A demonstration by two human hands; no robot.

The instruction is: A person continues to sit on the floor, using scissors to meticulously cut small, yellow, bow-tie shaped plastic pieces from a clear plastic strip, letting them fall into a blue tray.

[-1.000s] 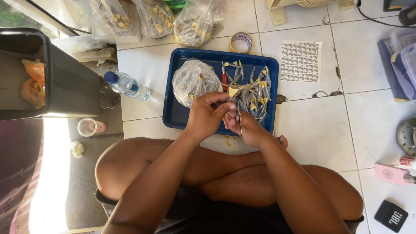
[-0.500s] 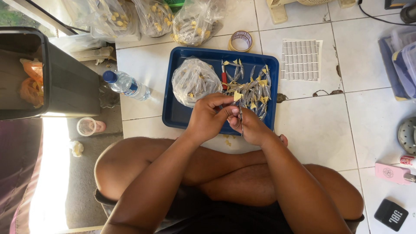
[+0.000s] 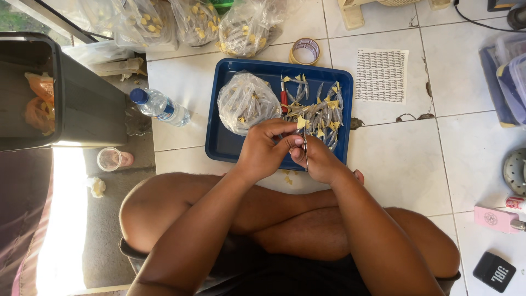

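Head view. Both hands meet over the near edge of the blue tray (image 3: 219,143). Left hand (image 3: 264,149) curled, fingertips pinching a small yellow tag (image 3: 300,124) at the top of a thin metal piece (image 3: 306,151). Right hand (image 3: 318,160) closed around the lower part of that same piece, which stands roughly upright between the two hands; its exact kind is too small to tell.

Just behind the hands, in the tray: a loose heap of similar thin silvery items with yellow tags (image 3: 320,112), a red-handled tool (image 3: 284,98) partly buried in it, and a clear plastic bag (image 3: 247,102) of the same items on the tray's left half.

Around the tray, on white floor tiles: roll of tape (image 3: 305,50) and more filled bags (image 3: 249,24) beyond the far rim, sheet of printed labels (image 3: 381,75) to the right, water bottle (image 3: 160,106) and black bin (image 3: 60,93) to the left. A few yellow scraps (image 3: 286,176) on the tile between tray and crossed legs
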